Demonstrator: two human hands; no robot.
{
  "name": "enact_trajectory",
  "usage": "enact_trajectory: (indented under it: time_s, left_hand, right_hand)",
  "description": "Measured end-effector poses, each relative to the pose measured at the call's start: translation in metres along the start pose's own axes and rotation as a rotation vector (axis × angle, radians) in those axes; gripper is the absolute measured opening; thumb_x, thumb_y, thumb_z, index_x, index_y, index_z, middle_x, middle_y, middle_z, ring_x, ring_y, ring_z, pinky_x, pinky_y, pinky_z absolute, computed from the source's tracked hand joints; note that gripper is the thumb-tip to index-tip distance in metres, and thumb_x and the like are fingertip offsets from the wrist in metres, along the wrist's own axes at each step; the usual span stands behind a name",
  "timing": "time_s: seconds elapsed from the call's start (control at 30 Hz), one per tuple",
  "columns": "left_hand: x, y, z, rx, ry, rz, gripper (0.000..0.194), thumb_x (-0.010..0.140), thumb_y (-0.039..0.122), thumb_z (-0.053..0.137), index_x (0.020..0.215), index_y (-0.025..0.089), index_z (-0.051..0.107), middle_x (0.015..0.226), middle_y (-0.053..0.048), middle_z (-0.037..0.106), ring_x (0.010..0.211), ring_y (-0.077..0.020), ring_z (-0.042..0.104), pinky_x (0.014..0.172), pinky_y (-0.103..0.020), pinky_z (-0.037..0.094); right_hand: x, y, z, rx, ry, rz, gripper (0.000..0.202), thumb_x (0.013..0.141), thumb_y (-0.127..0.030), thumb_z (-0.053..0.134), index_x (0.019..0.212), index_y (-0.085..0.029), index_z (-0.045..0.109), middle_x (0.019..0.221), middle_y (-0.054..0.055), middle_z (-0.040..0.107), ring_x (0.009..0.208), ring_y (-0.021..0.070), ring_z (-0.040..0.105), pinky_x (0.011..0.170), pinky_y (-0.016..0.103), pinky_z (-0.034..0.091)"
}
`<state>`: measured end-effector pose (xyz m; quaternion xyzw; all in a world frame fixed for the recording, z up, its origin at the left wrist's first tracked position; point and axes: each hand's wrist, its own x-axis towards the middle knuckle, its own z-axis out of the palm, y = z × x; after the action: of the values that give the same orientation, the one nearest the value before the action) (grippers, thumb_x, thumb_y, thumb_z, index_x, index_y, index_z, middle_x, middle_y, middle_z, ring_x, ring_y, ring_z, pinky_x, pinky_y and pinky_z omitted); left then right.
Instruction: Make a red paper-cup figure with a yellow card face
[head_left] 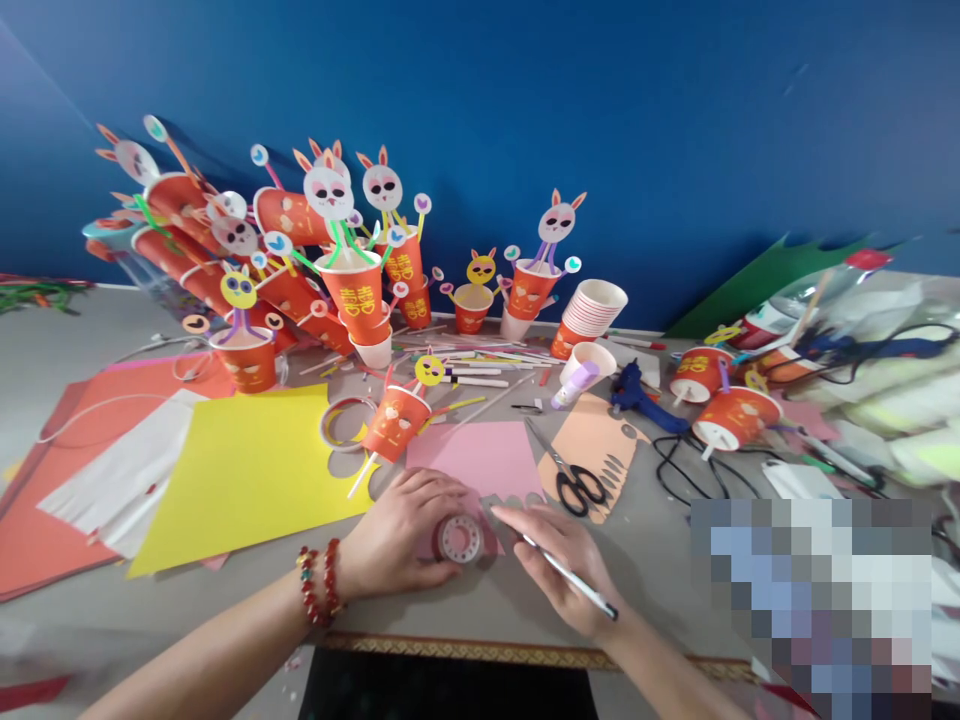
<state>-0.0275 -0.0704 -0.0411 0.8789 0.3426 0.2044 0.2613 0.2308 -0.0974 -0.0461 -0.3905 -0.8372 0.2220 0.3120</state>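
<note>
My left hand (pixel 409 530), with red bead bracelets at the wrist, curls its fingers around a small tape roll (pixel 460 538) resting on pink paper (pixel 480 455). In my right hand (pixel 559 570) a white pen (pixel 574 582) is gripped, its black end pointing down to the right. That hand lies just right of the tape roll. Black-handled scissors (pixel 577 485) lie on peach paper (pixel 600 435) beyond my right hand. An orange paper cup (pixel 397 422) with a yellow paper face leans over behind my left hand.
Yellow paper (pixel 255 470) and red paper (pixel 67 440) cover the left. Decorated cups (pixel 352 295) crowd the back left, and stacked cups (pixel 589 315) stand back right. A blue glue gun (pixel 645 400) with a black cable lies to the right. The table's front edge (pixel 480 648) is near my hands.
</note>
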Motion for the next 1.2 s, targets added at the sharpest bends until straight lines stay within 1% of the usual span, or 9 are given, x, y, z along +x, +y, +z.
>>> enact_trajectory:
  time_s: [0.07,0.17,0.23,0.37,0.47,0.57,0.77,0.97,1.2]
  left_hand:
    - [0.0,0.0,0.0,-0.011,0.002,-0.002,0.053,0.072,0.037,0.076,0.121,0.023,0.058,0.131,-0.01,0.062,0.12,-0.0315,0.054,0.102,-0.048,0.041]
    - [0.0,0.001,-0.001,-0.019,0.004,0.008,0.056,0.073,0.038,0.076,0.124,0.023,0.057,0.131,-0.01,0.063,0.119,-0.0313,0.055,0.101,-0.048,0.042]
    - [0.001,0.001,-0.002,-0.02,0.013,0.01,0.055,0.073,0.039,0.075,0.123,0.023,0.057,0.13,-0.011,0.063,0.118,-0.0312,0.056,0.1,-0.048,0.043]
    - [0.0,0.001,-0.001,-0.023,0.028,0.003,0.051,0.073,0.04,0.076,0.119,0.024,0.059,0.13,-0.009,0.063,0.119,-0.0316,0.056,0.1,-0.048,0.043]
    - [-0.001,-0.001,0.001,-0.022,0.031,0.015,0.049,0.072,0.039,0.076,0.117,0.025,0.06,0.132,-0.009,0.062,0.121,-0.0314,0.054,0.102,-0.048,0.042]
    - [-0.001,-0.002,0.001,-0.02,0.03,0.017,0.05,0.072,0.04,0.076,0.116,0.024,0.06,0.133,-0.009,0.061,0.123,-0.0312,0.053,0.104,-0.048,0.041]
    - [-0.001,-0.001,0.0,-0.026,0.04,0.023,0.048,0.073,0.041,0.075,0.116,0.024,0.061,0.133,-0.01,0.061,0.125,-0.0318,0.051,0.104,-0.048,0.04]
    - [0.0,-0.002,0.001,-0.016,0.053,0.032,0.047,0.072,0.041,0.076,0.113,0.023,0.061,0.132,-0.011,0.061,0.125,-0.0319,0.05,0.105,-0.048,0.04]
    - [0.0,0.0,0.001,0.006,0.052,0.02,0.042,0.071,0.033,0.076,0.109,0.023,0.063,0.132,-0.01,0.061,0.128,-0.0309,0.049,0.107,-0.047,0.038]
  right_hand:
    - [0.005,-0.008,-0.006,0.09,-0.001,0.081,0.026,0.1,-0.026,0.044,0.12,-0.024,0.061,0.098,0.008,0.071,0.089,0.0216,0.066,0.08,0.033,0.053]
    - [0.014,-0.019,-0.008,0.267,-0.032,0.271,0.014,0.097,-0.026,0.048,0.104,-0.022,0.059,0.084,0.004,0.068,0.072,0.0164,0.064,0.06,0.024,0.05]
    - [0.02,-0.025,-0.004,0.309,-0.057,0.318,0.007,0.094,-0.027,0.052,0.092,-0.021,0.057,0.074,0.0,0.063,0.061,0.0132,0.058,0.052,0.021,0.045]
    - [0.026,-0.032,0.01,0.192,-0.055,0.197,0.013,0.091,-0.023,0.055,0.078,-0.021,0.055,0.063,-0.002,0.058,0.054,0.0117,0.051,0.052,0.022,0.038]
    - [0.027,-0.032,0.017,0.099,-0.015,0.105,0.014,0.09,-0.019,0.054,0.076,-0.021,0.054,0.063,-0.002,0.058,0.057,0.0126,0.053,0.055,0.024,0.037]
    - [0.025,-0.032,0.02,0.051,0.008,0.063,0.014,0.09,-0.017,0.053,0.076,-0.021,0.053,0.065,-0.001,0.06,0.059,0.013,0.055,0.057,0.024,0.038]
    - [0.024,-0.03,0.023,-0.01,0.024,0.015,0.013,0.09,-0.015,0.051,0.079,-0.021,0.051,0.069,0.0,0.061,0.063,0.0142,0.057,0.06,0.024,0.04]
    - [0.023,-0.028,0.026,-0.061,-0.021,-0.028,0.013,0.09,-0.014,0.049,0.079,-0.021,0.051,0.069,0.001,0.06,0.064,0.0151,0.057,0.062,0.025,0.039]
    - [0.024,-0.031,0.026,0.018,-0.07,0.027,0.012,0.092,-0.018,0.049,0.081,-0.021,0.052,0.071,0.001,0.061,0.066,0.015,0.057,0.062,0.025,0.039]
